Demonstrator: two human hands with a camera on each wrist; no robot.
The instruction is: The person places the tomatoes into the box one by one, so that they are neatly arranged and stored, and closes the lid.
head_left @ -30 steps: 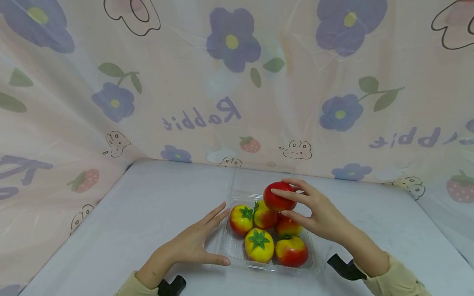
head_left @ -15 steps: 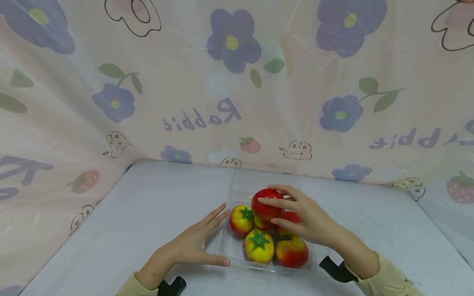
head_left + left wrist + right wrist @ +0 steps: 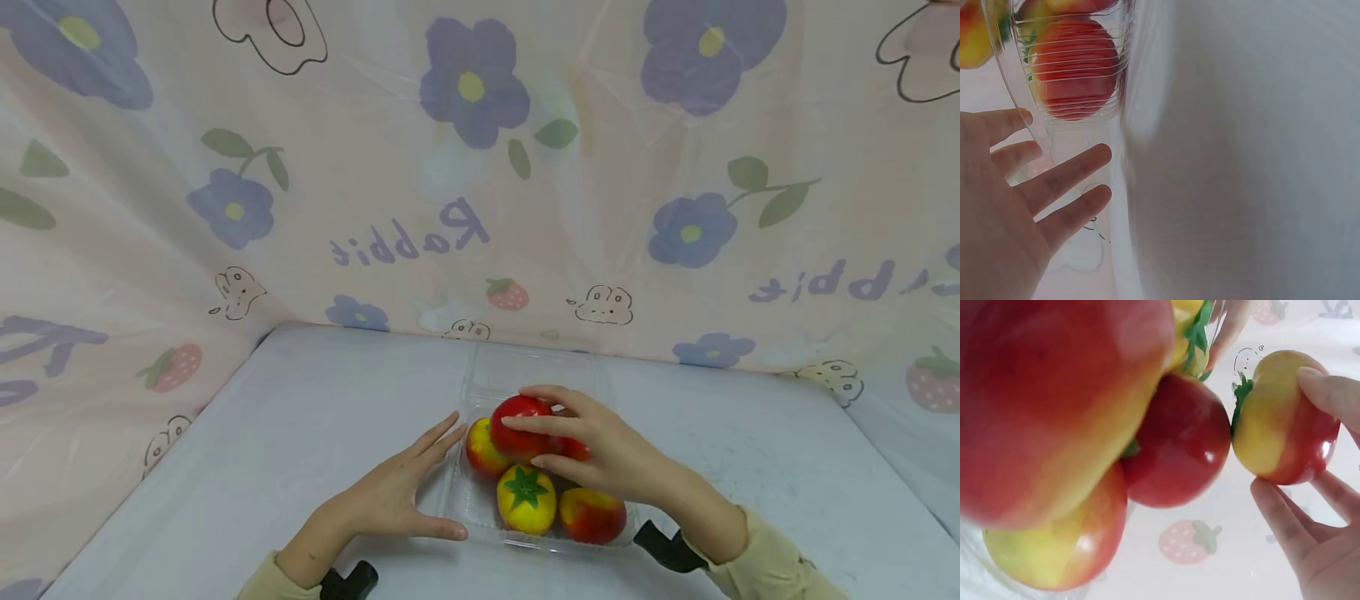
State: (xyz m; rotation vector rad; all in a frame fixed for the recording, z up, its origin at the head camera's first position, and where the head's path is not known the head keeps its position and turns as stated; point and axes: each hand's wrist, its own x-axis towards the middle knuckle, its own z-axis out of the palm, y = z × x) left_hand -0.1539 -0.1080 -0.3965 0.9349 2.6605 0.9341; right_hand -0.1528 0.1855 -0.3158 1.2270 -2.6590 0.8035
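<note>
My right hand (image 3: 603,446) holds a red-and-yellow tomato (image 3: 513,429) with a green calyx, gripping it with thumb and fingers above the others. In the right wrist view this tomato (image 3: 1285,422) appears beside a red one (image 3: 1179,444). Beneath it, a clear plastic box (image 3: 472,512) contains several similar tomatoes, among them a yellow one (image 3: 517,512) in front and a red-yellow one (image 3: 592,518) at front right. Others lie partly hidden behind the right hand. At the box's left side my left hand (image 3: 386,496) stays spread, fingertips close to the wall; contact is unclear.
The box's clear lid (image 3: 536,367) lies folded back behind it. A white cloth covers the table (image 3: 322,400), and a patterned curtain (image 3: 337,150) rises along the back and sides. Dark straps (image 3: 671,548) are on both wrists.
My right hand has carried the tomato leftward and down over the box, from the back right toward the tomatoes at the left. The left hand has stayed in place.
</note>
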